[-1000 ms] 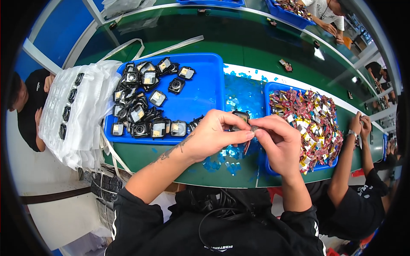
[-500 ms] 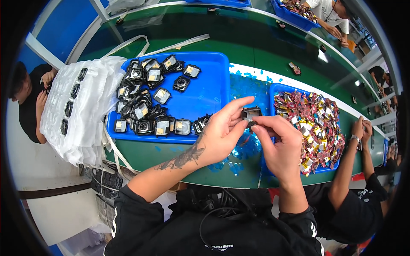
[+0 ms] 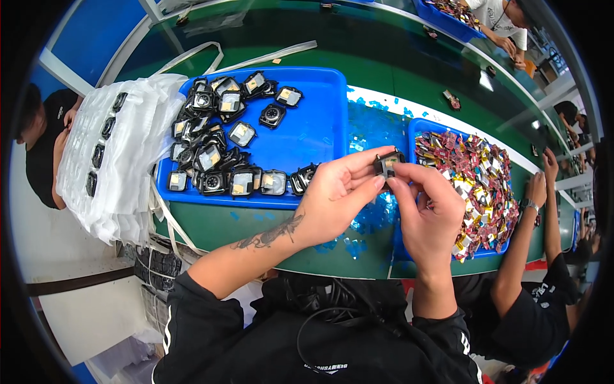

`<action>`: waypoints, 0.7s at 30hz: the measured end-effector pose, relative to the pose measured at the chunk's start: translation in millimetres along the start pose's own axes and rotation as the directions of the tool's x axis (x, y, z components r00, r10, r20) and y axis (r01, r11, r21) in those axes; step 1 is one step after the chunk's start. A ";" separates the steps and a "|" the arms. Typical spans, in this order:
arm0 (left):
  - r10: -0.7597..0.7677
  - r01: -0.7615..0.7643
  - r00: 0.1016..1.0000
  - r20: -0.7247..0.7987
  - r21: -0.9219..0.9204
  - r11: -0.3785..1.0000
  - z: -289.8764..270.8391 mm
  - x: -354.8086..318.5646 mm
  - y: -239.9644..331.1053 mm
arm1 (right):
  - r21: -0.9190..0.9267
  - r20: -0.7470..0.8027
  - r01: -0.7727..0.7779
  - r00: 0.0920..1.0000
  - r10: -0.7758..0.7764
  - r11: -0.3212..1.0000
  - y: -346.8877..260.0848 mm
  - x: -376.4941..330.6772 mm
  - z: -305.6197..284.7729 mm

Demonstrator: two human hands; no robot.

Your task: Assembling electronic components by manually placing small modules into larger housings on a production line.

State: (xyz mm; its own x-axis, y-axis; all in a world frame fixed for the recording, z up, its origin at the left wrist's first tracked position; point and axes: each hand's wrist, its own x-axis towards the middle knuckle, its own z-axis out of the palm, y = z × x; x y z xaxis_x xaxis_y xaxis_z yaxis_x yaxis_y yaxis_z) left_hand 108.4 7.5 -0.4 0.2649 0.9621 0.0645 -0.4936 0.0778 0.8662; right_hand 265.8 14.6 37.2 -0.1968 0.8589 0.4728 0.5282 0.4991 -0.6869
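A small black watch case [image 3: 387, 162] with a pale inner part is held up between my two hands. My left hand [image 3: 339, 197] grips it from the left, the thumb below and the fingers behind. From the right, my right hand [image 3: 433, 203] pinches its lower right edge between thumb and forefinger. What may lie under those fingertips is hidden. Left of my hands, a blue tray [image 3: 300, 121] carries a heap of similar black watch cases [image 3: 211, 157], some showing pale square inner parts, others round backs.
At right, a blue tray [image 3: 412, 131] is piled with small red circuit boards and yellow and silver pieces [image 3: 476, 192]. Blue film scraps [image 3: 377, 217] litter the green table [image 3: 256, 229]. White plastic trays [image 3: 121, 160] are stacked at left. Co-workers sit left, right and across the table.
The watch case has risen slightly and turned in my hands, with my right fingers now on its lower right edge. The right-hand co-worker's hands have separated, one reaching up.
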 end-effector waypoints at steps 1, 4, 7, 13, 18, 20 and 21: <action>0.024 -0.024 1.000 0.014 0.009 1.000 -0.1 -0.1 0.9 | 0.036 -0.023 -0.052 0.998 0.053 0.998 0.0 -1.6 1.1; 0.053 -0.053 0.998 0.039 0.013 0.999 1.3 0.2 0.2 | 0.041 -0.040 -0.085 0.995 0.087 0.996 -2.4 -1.1 -1.9; 0.049 -0.051 0.997 0.054 0.025 0.998 2.2 -1.0 -2.9 | 0.027 -0.025 -0.062 0.998 0.063 0.998 -2.7 -0.9 -3.1; 0.040 -0.042 0.998 0.055 0.049 0.998 3.5 -2.6 -2.9 | 0.039 -0.009 -0.075 0.997 0.076 0.996 -3.8 2.2 -2.5; 0.050 -0.054 0.997 0.060 0.051 0.997 4.3 -4.5 -5.3 | 0.066 -0.007 -0.064 0.998 0.065 0.996 -3.3 2.6 -2.2; 0.068 -0.071 0.996 0.056 0.048 0.996 4.2 -5.0 -8.3 | 0.082 -0.015 -0.051 0.999 0.052 0.995 -1.7 1.9 -1.2; 0.067 -0.070 0.996 0.058 0.048 0.996 4.7 -4.6 -8.0 | 0.081 -0.016 -0.051 0.998 0.053 0.995 -1.0 1.8 -1.1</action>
State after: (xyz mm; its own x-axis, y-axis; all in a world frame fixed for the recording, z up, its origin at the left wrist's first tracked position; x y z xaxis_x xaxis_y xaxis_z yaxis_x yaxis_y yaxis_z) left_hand 115.0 1.3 -5.3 0.2784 0.9485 0.1509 -0.4708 -0.0022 0.8822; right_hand 265.8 15.5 39.4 -0.1549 0.8822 0.4447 0.4690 0.4619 -0.7528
